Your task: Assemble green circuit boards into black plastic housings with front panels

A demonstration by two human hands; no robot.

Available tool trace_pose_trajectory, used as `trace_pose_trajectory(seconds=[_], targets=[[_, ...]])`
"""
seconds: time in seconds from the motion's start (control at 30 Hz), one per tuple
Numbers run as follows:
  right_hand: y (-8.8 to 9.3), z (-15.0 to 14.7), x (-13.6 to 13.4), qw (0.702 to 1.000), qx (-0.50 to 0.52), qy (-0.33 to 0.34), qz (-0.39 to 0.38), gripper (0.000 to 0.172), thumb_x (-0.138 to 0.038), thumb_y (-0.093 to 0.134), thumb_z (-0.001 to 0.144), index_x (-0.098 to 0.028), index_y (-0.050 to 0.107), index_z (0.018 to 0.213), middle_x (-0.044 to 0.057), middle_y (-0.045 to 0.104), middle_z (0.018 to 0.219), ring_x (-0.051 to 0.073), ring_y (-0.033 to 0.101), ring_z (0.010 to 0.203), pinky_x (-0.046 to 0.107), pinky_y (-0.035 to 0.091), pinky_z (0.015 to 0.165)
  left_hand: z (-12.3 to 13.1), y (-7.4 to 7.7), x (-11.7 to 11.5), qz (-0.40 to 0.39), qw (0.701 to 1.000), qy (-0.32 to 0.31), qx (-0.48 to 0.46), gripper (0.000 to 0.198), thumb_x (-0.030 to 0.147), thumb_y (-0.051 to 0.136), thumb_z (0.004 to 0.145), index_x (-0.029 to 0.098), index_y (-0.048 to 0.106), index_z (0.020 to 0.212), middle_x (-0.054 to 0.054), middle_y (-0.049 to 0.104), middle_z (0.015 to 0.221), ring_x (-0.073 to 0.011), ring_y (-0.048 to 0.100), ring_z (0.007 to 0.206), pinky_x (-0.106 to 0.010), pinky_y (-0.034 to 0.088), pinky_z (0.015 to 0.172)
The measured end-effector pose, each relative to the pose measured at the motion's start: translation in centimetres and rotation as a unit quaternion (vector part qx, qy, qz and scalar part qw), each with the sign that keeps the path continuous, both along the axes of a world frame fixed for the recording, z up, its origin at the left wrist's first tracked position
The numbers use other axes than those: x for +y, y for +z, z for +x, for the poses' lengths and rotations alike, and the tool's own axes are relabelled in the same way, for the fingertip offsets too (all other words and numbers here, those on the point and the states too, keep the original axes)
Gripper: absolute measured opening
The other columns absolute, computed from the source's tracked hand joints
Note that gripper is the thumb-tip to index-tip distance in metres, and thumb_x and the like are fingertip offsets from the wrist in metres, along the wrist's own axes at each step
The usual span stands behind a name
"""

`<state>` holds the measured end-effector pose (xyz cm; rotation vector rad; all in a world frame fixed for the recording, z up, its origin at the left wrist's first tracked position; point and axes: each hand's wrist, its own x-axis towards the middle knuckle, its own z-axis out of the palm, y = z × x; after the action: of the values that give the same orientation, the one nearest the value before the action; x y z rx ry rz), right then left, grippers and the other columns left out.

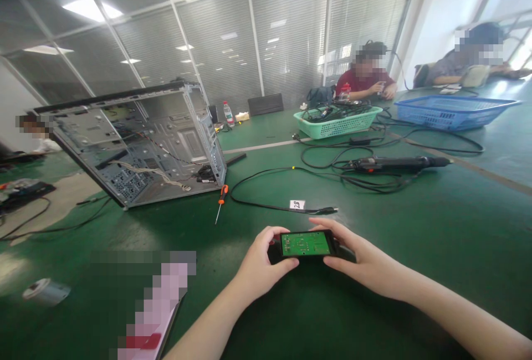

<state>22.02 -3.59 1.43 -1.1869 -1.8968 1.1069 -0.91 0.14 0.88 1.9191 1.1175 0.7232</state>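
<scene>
- The green circuit board [305,245], set in a black housing [333,243], is held between both hands over the near part of the green surface [266,315].
- The left end is pinched by the left grip [261,263], thumb at the near edge and fingers at the far side.
- The right end is clasped by the right grip [366,257], its thumb at the near corner; the forefinger is stretched along the far side, and whether the housing is touched by it cannot be told.
- Pressure is best put on the housing's edges, so that the small parts on the exposed face are left untouched.
- Both ends should be supported evenly, since a twist could strain the board.
- The board is best tilted toward the light, with the thumbs clear of its face, so that it can be seen whole.
- Room should be left at the far side, where the numbered label [296,204] and the cable plug [327,210] are found; the orange screwdriver [222,198] is set farther left, near the computer case [191,147].
</scene>
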Motion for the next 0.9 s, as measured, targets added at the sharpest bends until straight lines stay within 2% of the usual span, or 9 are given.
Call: trace_pose_trajectory(seconds=[0.13,0.37,0.6,0.9], targets=[[-0.3,0.3,0.2,1.000,-0.029,-0.004,0.003,0.061,-0.032,0.049,0.082,-0.027,0.027,0.139,0.004,0.042,0.129,0.021,0.041,0.120,0.041,0.031,0.106,0.1,0.0,0.0,0.008,1.000,0.002,0.009,0.041,0.015,0.072,0.067,0.022,0.055,0.104,-0.004,0.060,0.109,-0.0232,0.055,0.102,-0.037,0.041,0.090],[-0.9,0.3,0.4,0.995,-0.087,-0.035,0.024,0.056,-0.037,0.050,0.081,-0.022,0.038,0.134,0.006,0.037,0.135,0.025,0.034,0.125,0.043,0.029,0.108,0.2,0.0,0.1,0.003,1.000,0.009,0.001,0.041,0.016,0.071,0.068,0.022,0.056,0.106,-0.005,0.061,0.108,-0.0235,0.055,0.102,-0.037,0.042,0.091],[-0.3,0.3,0.3,0.993,-0.113,-0.037,0.016,0.057,-0.041,0.048,0.083,-0.020,0.037,0.135,0.008,0.038,0.135,0.027,0.036,0.123,0.047,0.030,0.106,0.1,-0.4,0.1,-0.009,1.000,0.021,0.010,0.047,0.021,0.069,0.072,0.025,0.055,0.117,-0.005,0.061,0.113,-0.0241,0.055,0.105,-0.039,0.042,0.093],[0.5,-0.4,0.6,0.975,-0.201,-0.019,0.087,0.053,-0.044,0.049,0.087,-0.020,0.043,0.134,0.008,0.042,0.132,0.027,0.039,0.121,0.047,0.032,0.104,0.0,-0.9,0.3,0.014,0.999,0.020,0.023,0.049,0.022,0.070,0.071,0.024,0.055,0.119,-0.006,0.060,0.115,-0.0234,0.055,0.105,-0.037,0.043,0.092]])
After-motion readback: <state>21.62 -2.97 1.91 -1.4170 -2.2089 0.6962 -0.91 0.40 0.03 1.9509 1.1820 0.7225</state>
